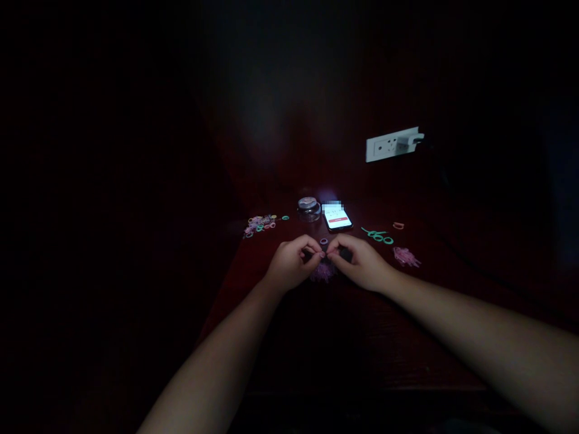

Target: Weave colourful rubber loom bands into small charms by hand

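Over the dark red table, my left hand and my right hand meet almost fingertip to fingertip. Thumb and forefinger of the left are pinched on a small purple piece, too dim to name more exactly. The right thumb and forefinger are also pinched at its edge; what lies between them is hidden. Just below the fingers is a heap of thin purple strips. A purple ring lies just beyond the fingertips.
Behind the hands are a lidded clear jar and a lit phone. At left is a pile of coloured rings. At right lie green rings, an orange ring and pink strips. A wall socket holds a plug.
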Tool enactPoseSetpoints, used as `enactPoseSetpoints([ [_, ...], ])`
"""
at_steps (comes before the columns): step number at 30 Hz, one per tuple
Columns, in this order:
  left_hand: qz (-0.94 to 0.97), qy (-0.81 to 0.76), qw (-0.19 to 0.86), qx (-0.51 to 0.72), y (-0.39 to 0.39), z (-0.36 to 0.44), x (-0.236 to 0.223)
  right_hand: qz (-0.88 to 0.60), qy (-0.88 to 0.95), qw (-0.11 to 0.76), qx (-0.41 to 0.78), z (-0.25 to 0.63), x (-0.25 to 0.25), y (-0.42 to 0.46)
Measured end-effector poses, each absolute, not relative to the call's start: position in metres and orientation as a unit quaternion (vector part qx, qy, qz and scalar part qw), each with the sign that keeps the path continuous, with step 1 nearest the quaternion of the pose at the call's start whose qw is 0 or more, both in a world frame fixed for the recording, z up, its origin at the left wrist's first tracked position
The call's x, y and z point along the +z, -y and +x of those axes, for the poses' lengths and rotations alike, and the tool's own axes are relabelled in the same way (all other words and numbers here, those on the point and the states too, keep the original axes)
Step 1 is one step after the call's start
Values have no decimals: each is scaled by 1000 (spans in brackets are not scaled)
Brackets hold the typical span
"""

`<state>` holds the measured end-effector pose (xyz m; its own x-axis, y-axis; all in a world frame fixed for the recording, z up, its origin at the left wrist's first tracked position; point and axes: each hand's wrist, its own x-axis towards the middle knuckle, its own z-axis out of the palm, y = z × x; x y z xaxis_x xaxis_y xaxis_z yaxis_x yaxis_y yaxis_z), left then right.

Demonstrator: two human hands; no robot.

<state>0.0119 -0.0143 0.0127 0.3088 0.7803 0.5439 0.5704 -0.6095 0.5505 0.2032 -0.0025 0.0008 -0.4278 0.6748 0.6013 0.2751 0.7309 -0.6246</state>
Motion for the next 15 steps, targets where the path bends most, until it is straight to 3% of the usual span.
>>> enactPoseSetpoints([
  [15,811,-413,130,394,15,13,13,-269,817,462,216,203,0,1],
])
